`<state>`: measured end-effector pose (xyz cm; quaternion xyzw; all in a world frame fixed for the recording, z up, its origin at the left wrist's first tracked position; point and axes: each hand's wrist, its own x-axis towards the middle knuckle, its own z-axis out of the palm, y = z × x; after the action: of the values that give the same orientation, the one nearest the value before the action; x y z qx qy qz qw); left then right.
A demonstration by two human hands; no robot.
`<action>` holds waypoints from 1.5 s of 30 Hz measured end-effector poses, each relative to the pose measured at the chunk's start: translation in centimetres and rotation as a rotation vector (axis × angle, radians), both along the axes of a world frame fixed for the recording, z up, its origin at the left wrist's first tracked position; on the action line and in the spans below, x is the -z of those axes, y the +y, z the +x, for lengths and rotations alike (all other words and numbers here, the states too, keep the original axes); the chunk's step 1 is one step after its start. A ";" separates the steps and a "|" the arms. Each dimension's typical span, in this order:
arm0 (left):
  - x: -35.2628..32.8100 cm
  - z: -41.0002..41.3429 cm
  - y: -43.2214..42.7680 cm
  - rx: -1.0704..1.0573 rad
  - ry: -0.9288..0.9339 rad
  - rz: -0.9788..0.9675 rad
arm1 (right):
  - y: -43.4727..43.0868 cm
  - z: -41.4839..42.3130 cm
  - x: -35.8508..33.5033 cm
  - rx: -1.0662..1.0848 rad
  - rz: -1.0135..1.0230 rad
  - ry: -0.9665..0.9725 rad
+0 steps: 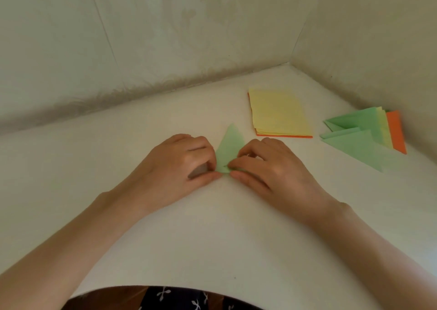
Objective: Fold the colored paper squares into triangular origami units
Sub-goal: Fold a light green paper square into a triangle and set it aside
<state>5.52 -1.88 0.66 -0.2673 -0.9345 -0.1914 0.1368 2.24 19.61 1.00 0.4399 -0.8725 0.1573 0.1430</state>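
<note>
A green paper (pixel 229 147), folded into a narrow triangle, lies on the white table (pixel 212 227) with its tip pointing away from me. My left hand (pixel 182 165) pinches its near left corner with curled fingers and thumb. My right hand (pixel 267 167) pinches the near right corner, fingertips on the paper. The paper's lower edge is partly hidden by my fingers. A stack of flat squares (pixel 279 112), yellow on top with orange beneath, lies beyond my right hand.
Several folded triangles (pixel 361 134), green, yellow and orange, lie fanned out at the far right near the wall corner. Pale walls (pixel 165 37) enclose the table at the back and right. The table's near edge runs at the bottom above patterned dark clothing (pixel 175 298).
</note>
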 end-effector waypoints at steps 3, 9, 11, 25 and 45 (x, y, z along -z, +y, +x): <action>0.1 0.0 -0.2 -0.001 0.025 0.011 | 0.0 -0.1 0.1 0.003 0.021 -0.008; 0.5 0.1 -0.4 0.007 -0.091 0.171 | 0.6 -0.8 0.1 -0.025 -0.011 -0.046; 0.7 0.0 -0.3 -0.026 -0.168 0.276 | 0.4 -0.9 0.1 -0.007 -0.075 -0.092; 0.9 -0.1 1.1 -0.243 -0.164 0.282 | -1.5 -1.4 0.3 0.410 -0.109 -0.350; 0.7 1.1 0.5 -0.100 -0.057 0.060 | -1.8 -1.5 0.2 0.475 -0.076 -0.365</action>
<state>6.59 -1.35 0.00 -0.2103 -0.9441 -0.2195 0.1274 0.76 17.85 0.84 0.1824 -0.9557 0.2285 0.0329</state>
